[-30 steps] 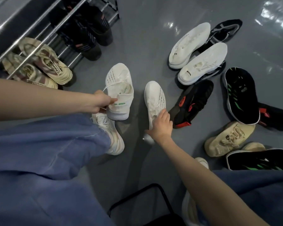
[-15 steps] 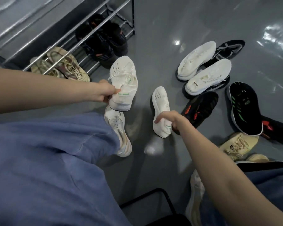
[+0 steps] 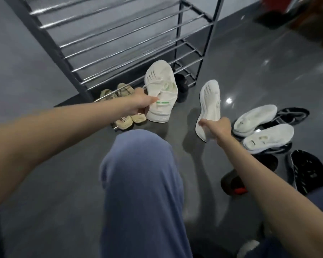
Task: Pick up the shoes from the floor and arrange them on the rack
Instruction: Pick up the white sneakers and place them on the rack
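My left hand [image 3: 140, 102] grips a white knit shoe with a green stripe [image 3: 161, 94] by its collar, held off the floor in front of the rack [image 3: 119, 47]. A matching white shoe [image 3: 209, 107] is held by its heel in my right hand [image 3: 219, 128], toe pointing up, to the right of the rack. The metal rack has several bare bar shelves. A beige pair [image 3: 127, 119] and a dark shoe [image 3: 182, 84] sit on its lowest level.
On the grey floor at the right lie two white sneakers [image 3: 255, 118] [image 3: 268, 138], black shoes [image 3: 308, 172], a black knit shoe [image 3: 293, 113] and a black-and-red shoe [image 3: 235, 183]. My blue-trousered knee [image 3: 142, 174] fills the lower middle.
Both hands have lifted the white shoes up and toward the rack. The right hand took its shoe off the floor. My view has tilted up, showing the rack's upper shelves.
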A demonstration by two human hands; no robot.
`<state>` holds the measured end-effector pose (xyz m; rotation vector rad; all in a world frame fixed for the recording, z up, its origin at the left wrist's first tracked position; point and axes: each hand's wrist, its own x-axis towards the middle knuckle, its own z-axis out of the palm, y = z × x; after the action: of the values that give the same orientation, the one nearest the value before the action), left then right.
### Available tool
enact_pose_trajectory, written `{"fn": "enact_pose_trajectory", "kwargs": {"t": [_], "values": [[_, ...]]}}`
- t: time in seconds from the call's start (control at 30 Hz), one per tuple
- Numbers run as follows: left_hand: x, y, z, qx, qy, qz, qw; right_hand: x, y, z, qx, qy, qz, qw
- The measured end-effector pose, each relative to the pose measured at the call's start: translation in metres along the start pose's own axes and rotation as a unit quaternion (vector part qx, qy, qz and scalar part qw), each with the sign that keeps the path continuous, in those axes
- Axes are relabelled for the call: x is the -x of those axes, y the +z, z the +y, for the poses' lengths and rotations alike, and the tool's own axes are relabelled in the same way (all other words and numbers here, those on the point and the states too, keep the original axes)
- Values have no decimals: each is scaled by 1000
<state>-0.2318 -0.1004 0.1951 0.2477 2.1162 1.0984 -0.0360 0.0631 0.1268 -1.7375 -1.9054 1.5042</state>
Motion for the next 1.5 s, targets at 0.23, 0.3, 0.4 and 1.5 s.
{"fn": "enact_pose_trajectory", "kwargs": {"t": [0.23, 0.3, 0.4, 1.5], "values": [[-28, -15, -46, -39, -13, 202, 979, 6, 51, -59, 41, -166, 12, 985], [-36, -21, -54, -80, -34, 248, 965, 2, 73, -77, 56, -199, -5, 978], [-50, -36, -62, -109, -52, 295, 948, -7, 109, -105, 66, -212, -34, 975], [-47, -60, -72, -87, -92, 297, 947, 1, 112, -146, 255, -300, -193, 899]]}}
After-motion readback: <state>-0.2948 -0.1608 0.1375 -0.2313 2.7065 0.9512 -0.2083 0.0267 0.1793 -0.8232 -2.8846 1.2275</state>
